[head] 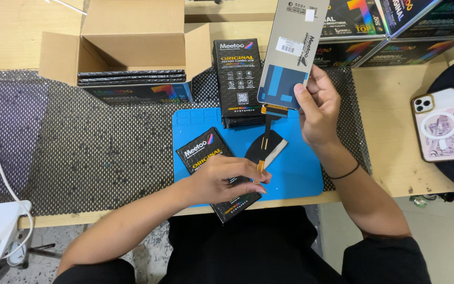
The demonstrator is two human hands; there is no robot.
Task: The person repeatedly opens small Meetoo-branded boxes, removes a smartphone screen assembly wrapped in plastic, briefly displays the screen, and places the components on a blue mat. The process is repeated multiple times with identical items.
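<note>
So the right hand (317, 105) has a phone display panel (292, 50) pinched by its lower right edge, thumb on the front, fingers wrapped behind, holding it up tilted toward 1 o'clock over the worktop. The back of the panel faces the camera: grey, with a blue patch at the bottom and a white sticker higher up. From its bottom edge a black flex ribbon (267, 144) hangs down and fans out over the blue silicone mat (300, 173).

The left hand (222, 181) sits at about 7 o'clock from the panel, fingers pressed together with the tips on the lower end of that ribbon, right by its small orange connector. The palm rests on a flat black product box (206, 152) lying slanted on the mat.

At 9 o'clock from the panel there's a stack of similar black boxes (237, 79) standing just past the top edge of the mat. Further out at 9 to 10 o'clock, an open cardboard carton (127, 47) with more flat boxes inside. Everything sits on a dark mesh liner (80, 147) over the wooden worktop (390, 121). Way out at 4 o'clock, a smartphone in a pink case (442, 126) lies face down. More colourful boxes (384, 31) are lined up at 3 o'clock along the back.
</note>
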